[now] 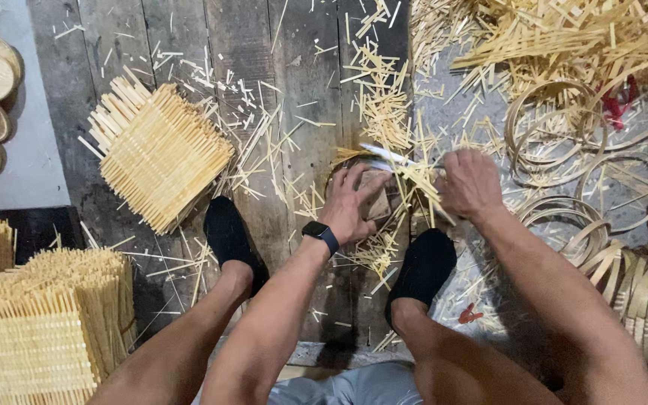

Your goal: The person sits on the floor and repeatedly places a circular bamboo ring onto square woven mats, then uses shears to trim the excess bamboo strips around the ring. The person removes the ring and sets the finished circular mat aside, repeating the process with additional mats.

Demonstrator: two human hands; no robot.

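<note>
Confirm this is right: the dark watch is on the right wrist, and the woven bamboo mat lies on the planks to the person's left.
Not quite. The head view shows the dark watch on the left wrist, behind the left hand. The woven bamboo mat does lie on the planks to the person's left.

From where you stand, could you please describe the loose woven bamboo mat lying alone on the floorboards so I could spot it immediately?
Start at the dark plank floor, left of the person's left foot. The woven mat lies there flat and skewed, stick ends bristling from its edges. Unlike the stacked mats at lower left, it lies alone.
</note>
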